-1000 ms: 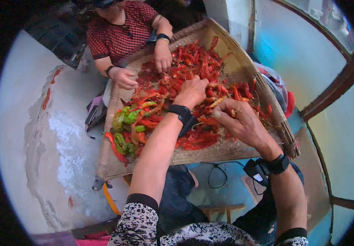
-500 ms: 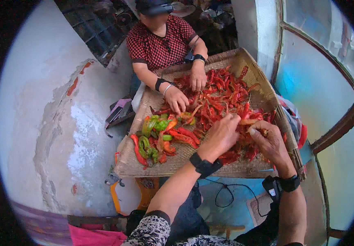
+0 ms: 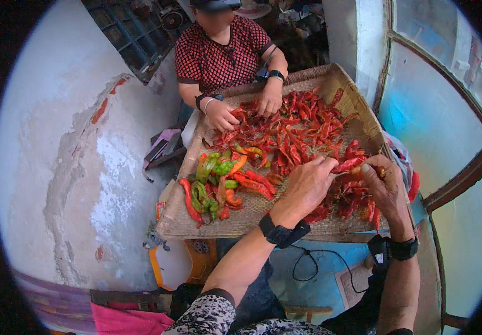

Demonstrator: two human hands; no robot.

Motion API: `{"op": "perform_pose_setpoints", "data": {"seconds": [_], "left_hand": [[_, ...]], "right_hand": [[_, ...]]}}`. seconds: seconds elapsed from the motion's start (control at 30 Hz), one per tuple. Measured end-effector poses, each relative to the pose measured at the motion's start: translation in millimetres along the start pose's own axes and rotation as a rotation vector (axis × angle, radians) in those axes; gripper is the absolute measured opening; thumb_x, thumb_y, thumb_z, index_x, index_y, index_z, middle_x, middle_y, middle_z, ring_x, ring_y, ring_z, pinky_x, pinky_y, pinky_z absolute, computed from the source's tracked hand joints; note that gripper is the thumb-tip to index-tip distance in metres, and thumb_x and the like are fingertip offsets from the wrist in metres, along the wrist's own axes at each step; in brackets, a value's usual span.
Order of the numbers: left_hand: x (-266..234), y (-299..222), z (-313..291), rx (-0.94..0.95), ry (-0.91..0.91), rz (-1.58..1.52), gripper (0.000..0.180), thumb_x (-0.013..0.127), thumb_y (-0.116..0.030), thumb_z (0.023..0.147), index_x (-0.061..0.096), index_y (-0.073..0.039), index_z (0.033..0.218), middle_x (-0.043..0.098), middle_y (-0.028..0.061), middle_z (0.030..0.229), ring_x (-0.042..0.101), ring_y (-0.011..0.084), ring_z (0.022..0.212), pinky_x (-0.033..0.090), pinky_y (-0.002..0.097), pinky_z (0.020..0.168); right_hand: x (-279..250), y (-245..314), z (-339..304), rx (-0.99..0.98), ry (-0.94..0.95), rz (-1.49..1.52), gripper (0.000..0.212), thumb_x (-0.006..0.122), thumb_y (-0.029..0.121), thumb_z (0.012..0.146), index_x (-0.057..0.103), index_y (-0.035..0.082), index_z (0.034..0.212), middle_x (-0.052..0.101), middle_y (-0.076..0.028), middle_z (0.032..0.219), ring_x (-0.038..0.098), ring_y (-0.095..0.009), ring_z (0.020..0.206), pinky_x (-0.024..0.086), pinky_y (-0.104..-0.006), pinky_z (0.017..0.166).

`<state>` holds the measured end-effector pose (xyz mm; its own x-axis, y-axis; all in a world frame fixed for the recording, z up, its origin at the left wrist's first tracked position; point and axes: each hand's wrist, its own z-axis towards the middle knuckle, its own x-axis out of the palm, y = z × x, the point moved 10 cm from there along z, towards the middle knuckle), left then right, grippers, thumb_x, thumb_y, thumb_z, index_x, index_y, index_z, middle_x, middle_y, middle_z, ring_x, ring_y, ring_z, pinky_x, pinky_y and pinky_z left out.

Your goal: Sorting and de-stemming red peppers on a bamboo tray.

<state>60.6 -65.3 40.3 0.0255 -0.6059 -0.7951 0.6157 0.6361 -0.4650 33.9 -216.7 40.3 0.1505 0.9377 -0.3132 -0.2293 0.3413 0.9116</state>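
Above the near right part of a woven tray, a red chili pepper stretches between my two hands. My left hand is closed, its fingertips pinching the pepper's left end. At the other end, my right hand is closed with thumb and fingers around the pepper; small yellowish bits show among its fingers. Beneath and beyond them lies a spread of dried red chili peppers. Green chili peppers mixed with orange and fresh red ones form a separate heap on the tray's left.
Across the tray a person in a patterned red shirt has both hands in the red peppers. A wall stands left, a framed window right. Below the tray are a black cable and an orange-edged object.
A red pepper is now between my hands, where a paler orange-brown one was. My right hand has shifted slightly right. The other person's hand has drawn back from the green heap.
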Motion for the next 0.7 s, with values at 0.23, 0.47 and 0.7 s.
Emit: {"op": "perform_pose_setpoints", "data": {"seconds": [0.23, 0.47, 0.7], "left_hand": [[-17.4, 9.5, 2.9, -0.077, -0.069, -0.007, 0.018, 0.058, -0.019, 0.091, 0.065, -0.009, 0.105, 0.068, 0.0139, 0.085, 0.066, 0.0308, 0.076, 0.051, 0.0368, 0.066], [-24.2, 25.9, 1.9, -0.175, -0.152, -0.599, 0.020, 0.050, -0.014, 0.097, 0.055, -0.004, 0.114, 0.063, 0.0033, 0.074, 0.058, 0.0105, 0.064, 0.047, 0.0269, 0.060], [-39.0, 37.1, -0.5, -0.175, -0.294, -0.698, 0.020, 0.046, -0.019, 0.101, 0.055, -0.006, 0.113, 0.053, -0.0035, 0.074, 0.046, 0.0015, 0.062, 0.040, 0.0161, 0.056]], "right_hand": [[-13.6, -0.4, 2.1, -0.018, -0.066, -0.026, 0.020, 0.059, 0.018, 0.093, 0.061, -0.001, 0.090, 0.057, -0.004, 0.072, 0.051, -0.012, 0.068, 0.043, -0.0287, 0.061], [-8.1, -3.2, 1.9, -0.035, -0.029, 0.021, 0.019, 0.060, 0.017, 0.091, 0.061, -0.002, 0.088, 0.058, -0.007, 0.076, 0.053, -0.014, 0.070, 0.044, -0.0292, 0.066], [5.5, 7.2, 1.9, -0.116, 0.017, -0.133, 0.015, 0.059, 0.014, 0.091, 0.062, -0.001, 0.095, 0.061, -0.012, 0.078, 0.057, -0.019, 0.072, 0.046, -0.0325, 0.068]]}}
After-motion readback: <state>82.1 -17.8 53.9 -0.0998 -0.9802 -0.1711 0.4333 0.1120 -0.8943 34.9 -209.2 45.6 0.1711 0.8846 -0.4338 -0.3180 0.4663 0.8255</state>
